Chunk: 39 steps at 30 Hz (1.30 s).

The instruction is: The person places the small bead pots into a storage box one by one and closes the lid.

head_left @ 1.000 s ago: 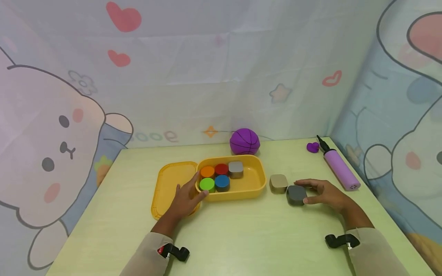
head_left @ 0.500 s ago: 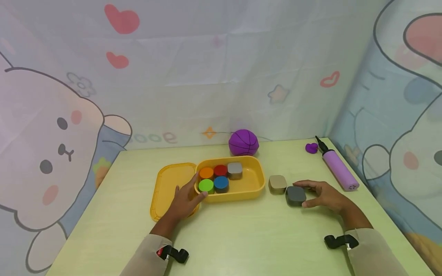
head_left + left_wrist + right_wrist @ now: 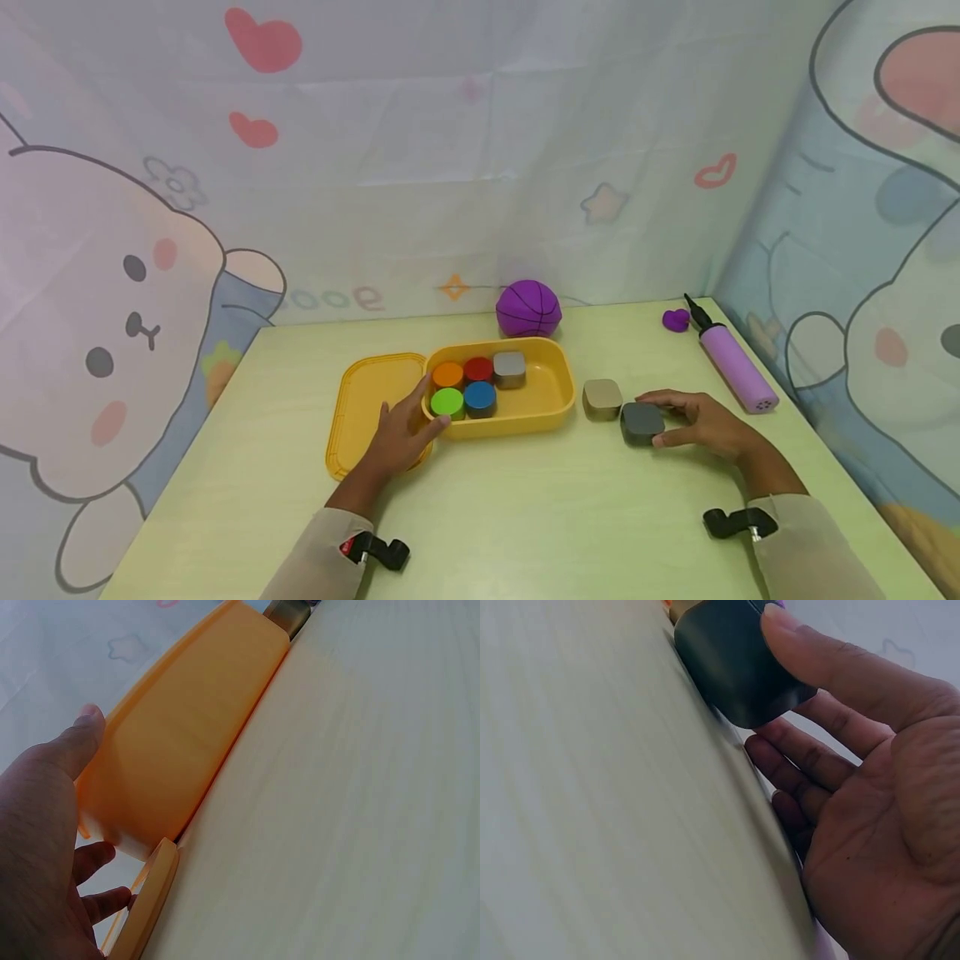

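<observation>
My left hand holds the left end of a yellow box, thumb at its front rim and fingers by its end wall. In the left wrist view the lower fingers lie by the edge of the yellow lid. Inside the box stand orange, red, green and blue round-topped pieces and a light grey rounded-square block. My right hand pinches a dark grey rounded-square block on the table, thumb in front and fingers behind. A tan block stands just left of it.
A purple basketball sits behind the box. At the back right lie a purple heart-shaped piece and a lilac hand pump with a black nozzle. Printed cloth walls rise at the table's back and sides.
The right thumb has come in slightly against the dark grey block. The left hand and the box stay in place; the head view has shifted a little.
</observation>
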{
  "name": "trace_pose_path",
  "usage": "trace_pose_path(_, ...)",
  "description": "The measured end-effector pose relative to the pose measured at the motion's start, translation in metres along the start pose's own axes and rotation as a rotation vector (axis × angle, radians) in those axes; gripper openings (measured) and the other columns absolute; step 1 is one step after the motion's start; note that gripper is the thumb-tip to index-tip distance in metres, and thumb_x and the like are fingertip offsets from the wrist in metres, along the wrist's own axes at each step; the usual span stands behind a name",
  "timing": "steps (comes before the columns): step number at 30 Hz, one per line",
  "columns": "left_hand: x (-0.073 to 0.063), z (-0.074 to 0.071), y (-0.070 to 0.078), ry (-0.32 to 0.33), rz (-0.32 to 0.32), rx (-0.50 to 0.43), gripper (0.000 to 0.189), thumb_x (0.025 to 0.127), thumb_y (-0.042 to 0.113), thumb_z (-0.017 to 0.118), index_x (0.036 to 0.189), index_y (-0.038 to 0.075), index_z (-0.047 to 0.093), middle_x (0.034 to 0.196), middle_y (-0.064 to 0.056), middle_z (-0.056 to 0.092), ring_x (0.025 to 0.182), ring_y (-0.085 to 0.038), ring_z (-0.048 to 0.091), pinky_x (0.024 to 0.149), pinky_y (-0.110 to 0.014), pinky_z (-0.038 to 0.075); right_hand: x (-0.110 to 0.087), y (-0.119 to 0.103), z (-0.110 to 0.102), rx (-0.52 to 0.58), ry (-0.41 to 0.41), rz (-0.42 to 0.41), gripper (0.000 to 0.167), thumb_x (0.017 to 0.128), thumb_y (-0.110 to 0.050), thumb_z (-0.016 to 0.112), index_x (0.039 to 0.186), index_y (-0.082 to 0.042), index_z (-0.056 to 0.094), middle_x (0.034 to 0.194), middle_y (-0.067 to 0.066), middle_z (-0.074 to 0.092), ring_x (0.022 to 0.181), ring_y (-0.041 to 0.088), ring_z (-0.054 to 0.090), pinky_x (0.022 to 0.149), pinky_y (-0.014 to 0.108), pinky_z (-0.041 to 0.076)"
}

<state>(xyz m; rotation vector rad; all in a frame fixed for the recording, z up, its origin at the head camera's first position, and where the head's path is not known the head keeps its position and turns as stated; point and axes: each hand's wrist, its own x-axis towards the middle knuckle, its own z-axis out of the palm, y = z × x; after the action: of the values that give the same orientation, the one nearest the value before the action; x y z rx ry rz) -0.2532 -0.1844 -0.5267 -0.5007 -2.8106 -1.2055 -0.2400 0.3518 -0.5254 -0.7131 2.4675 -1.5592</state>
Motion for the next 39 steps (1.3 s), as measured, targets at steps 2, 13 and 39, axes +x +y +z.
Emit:
trace_pose_path(2, 0.000, 0.000, 0.000, -0.002, -0.004, 0.000, 0.085, 0.107, 0.051, 0.064, 0.177, 0.025, 0.023, 0.177, -0.010, 0.039, 0.166, -0.038, 0.035, 0.129, -0.082, -0.005, 0.000, 0.000, -0.001, 0.006, -0.006, -0.013, 0.055, 0.091, -0.005, 0.087, 0.142, -0.001, 0.069, 0.136, -0.013, 0.074, 0.125, -0.006, 0.064, 0.106, 0.012, 0.048)
trace_pose_path(13, -0.001, -0.001, 0.005, -0.012, -0.034, 0.003, 0.086, 0.107, 0.052, 0.064, 0.177, 0.026, 0.022, 0.178, -0.009, 0.037, 0.167, -0.037, 0.032, 0.131, -0.079, -0.006, -0.007, 0.010, -0.006, 0.295, 0.019, -0.108, 0.050, 0.101, 0.013, 0.061, 0.151, 0.010, 0.056, 0.139, -0.016, 0.072, 0.122, 0.002, 0.069, 0.099, 0.016, 0.055)
trace_pose_path(39, -0.002, -0.002, 0.002, -0.011, -0.026, -0.001, 0.085, 0.108, 0.053, 0.063, 0.177, 0.026, 0.021, 0.178, -0.009, 0.037, 0.167, -0.037, 0.032, 0.131, -0.079, -0.007, 0.022, -0.012, 0.018, 0.382, 0.422, -0.091, 0.053, 0.111, -0.003, 0.060, 0.161, 0.006, 0.045, 0.137, -0.020, 0.065, 0.117, -0.006, 0.067, 0.095, 0.010, 0.056)
